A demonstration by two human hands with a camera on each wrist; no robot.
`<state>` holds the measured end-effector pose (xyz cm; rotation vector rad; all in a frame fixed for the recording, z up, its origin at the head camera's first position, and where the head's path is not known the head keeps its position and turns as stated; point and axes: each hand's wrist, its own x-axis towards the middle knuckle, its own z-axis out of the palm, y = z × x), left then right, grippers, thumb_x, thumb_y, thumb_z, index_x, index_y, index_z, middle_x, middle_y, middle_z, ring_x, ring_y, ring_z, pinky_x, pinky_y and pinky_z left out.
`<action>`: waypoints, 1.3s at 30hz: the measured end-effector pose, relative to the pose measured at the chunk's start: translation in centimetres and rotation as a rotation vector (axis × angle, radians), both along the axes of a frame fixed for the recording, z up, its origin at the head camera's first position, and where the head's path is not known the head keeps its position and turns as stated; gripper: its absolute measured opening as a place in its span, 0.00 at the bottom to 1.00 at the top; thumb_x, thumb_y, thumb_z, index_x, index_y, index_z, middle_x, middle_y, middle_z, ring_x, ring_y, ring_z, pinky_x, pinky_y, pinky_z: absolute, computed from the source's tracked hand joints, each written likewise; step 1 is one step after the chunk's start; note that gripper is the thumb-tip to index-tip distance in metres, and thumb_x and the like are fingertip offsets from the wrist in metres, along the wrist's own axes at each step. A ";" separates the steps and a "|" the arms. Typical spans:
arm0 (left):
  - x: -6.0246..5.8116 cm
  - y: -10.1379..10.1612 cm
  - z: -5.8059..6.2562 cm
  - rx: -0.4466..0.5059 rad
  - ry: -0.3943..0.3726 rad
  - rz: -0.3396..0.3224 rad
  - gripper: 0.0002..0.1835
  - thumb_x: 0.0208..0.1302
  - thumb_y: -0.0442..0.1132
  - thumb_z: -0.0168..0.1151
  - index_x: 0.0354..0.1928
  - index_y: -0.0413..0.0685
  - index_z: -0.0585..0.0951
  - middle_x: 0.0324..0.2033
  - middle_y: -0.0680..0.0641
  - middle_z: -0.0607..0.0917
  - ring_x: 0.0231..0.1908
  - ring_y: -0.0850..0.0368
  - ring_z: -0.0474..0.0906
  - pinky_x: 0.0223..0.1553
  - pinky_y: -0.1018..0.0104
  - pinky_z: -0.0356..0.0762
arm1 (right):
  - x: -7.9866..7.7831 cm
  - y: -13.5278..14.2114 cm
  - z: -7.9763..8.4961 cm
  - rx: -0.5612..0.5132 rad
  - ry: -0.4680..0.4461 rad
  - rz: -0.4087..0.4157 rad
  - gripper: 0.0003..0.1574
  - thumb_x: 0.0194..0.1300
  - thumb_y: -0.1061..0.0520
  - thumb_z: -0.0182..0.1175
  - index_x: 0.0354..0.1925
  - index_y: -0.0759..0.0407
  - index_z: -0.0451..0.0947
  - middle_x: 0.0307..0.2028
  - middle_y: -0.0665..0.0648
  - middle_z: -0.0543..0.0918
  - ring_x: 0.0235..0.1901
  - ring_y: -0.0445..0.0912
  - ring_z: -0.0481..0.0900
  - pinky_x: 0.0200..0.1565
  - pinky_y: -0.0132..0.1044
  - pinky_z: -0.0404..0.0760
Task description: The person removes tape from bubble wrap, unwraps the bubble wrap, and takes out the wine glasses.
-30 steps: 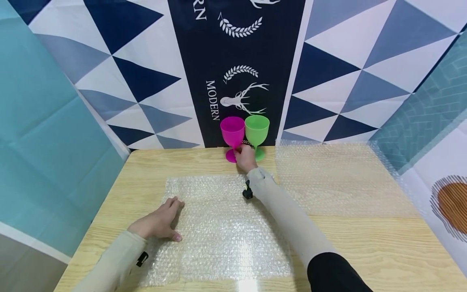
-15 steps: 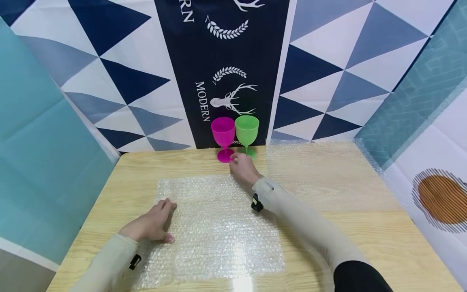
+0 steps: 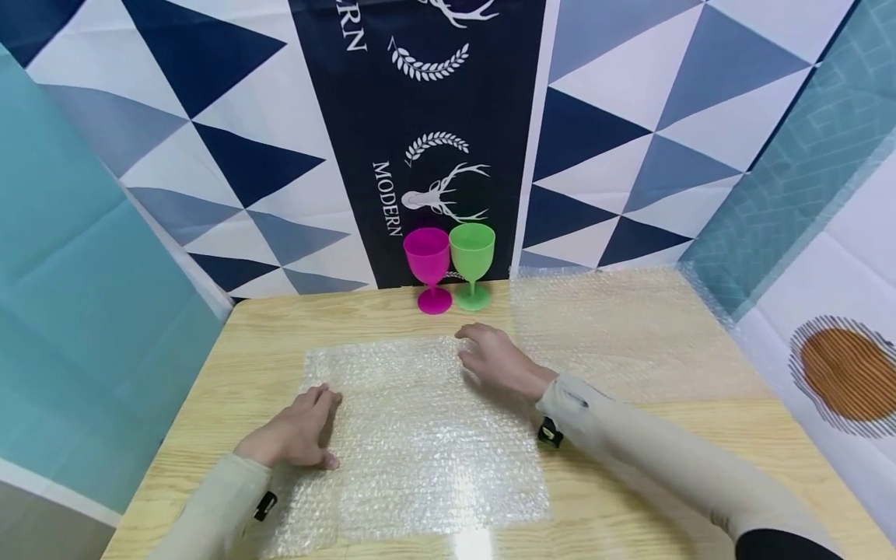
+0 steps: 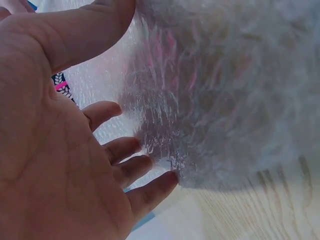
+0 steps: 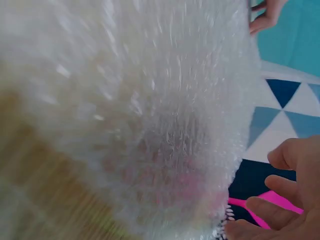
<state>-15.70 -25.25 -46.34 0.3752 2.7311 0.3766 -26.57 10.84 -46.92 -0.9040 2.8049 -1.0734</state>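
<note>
A sheet of clear bubble wrap (image 3: 420,443) lies flat on the wooden table (image 3: 266,327). On its left side rests my left hand (image 3: 297,432), fingers spread; the left wrist view shows the fingertips (image 4: 167,179) right at the sheet's surface. My right hand (image 3: 500,358) hovers at the sheet's far right corner, fingers relaxed and holding nothing. Behind it, at the table's back edge, a magenta goblet (image 3: 427,257) and a light green goblet (image 3: 472,253) stand upright side by side. In the right wrist view, part of the magenta goblet (image 5: 282,200) shows behind the fingers.
A second bubble wrap sheet (image 3: 630,334) lies at the back right of the table, its far edge against the wall. A patterned cloth backdrop (image 3: 588,155) rises directly behind the goblets, and a teal panel (image 3: 91,272) stands at the left.
My right hand has let go of the magenta goblet's stem and drawn back toward me and to the right. Both goblets remain standing. The left hand has stayed on the bubble wrap.
</note>
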 end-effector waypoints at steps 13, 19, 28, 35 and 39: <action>0.2 0.0 -0.1 0.029 0.032 -0.019 0.55 0.48 0.48 0.84 0.72 0.35 0.62 0.73 0.23 0.57 0.72 0.23 0.57 0.69 0.30 0.64 | 4.9 7.8 1.1 -0.162 -0.092 -0.068 0.27 0.72 0.60 0.63 0.64 0.71 0.74 0.62 0.71 0.80 0.58 0.68 0.81 0.55 0.53 0.86; 0.4 0.0 -0.2 0.051 0.008 0.007 0.57 0.48 0.48 0.83 0.75 0.36 0.61 0.75 0.24 0.54 0.74 0.23 0.55 0.70 0.30 0.62 | 7.4 10.9 1.0 -0.105 -0.154 -0.096 0.27 0.73 0.58 0.63 0.65 0.69 0.73 0.57 0.70 0.82 0.51 0.60 0.86 0.50 0.46 0.88; 0.5 -0.8 -0.1 0.076 0.036 0.001 0.56 0.50 0.47 0.82 0.76 0.35 0.60 0.77 0.25 0.52 0.75 0.24 0.51 0.70 0.31 0.63 | 8.9 12.5 0.3 -0.039 -0.227 -0.034 0.22 0.74 0.54 0.62 0.59 0.67 0.79 0.45 0.57 0.88 0.42 0.46 0.87 0.41 0.34 0.87; 1.1 -1.0 -0.3 -0.031 0.142 -0.027 0.58 0.44 0.59 0.81 0.75 0.39 0.66 0.75 0.27 0.57 0.73 0.26 0.56 0.67 0.28 0.62 | 9.8 12.0 -1.0 -0.035 -0.253 0.001 0.17 0.73 0.54 0.62 0.51 0.65 0.83 0.39 0.52 0.89 0.36 0.36 0.83 0.36 0.32 0.85; 1.3 -0.9 -0.3 -0.061 0.235 -0.037 0.58 0.41 0.61 0.81 0.74 0.42 0.68 0.69 0.30 0.66 0.66 0.31 0.65 0.58 0.33 0.71 | 10.0 11.7 -1.1 -0.033 -0.250 -0.002 0.15 0.73 0.54 0.63 0.50 0.65 0.84 0.36 0.50 0.87 0.33 0.34 0.81 0.33 0.31 0.83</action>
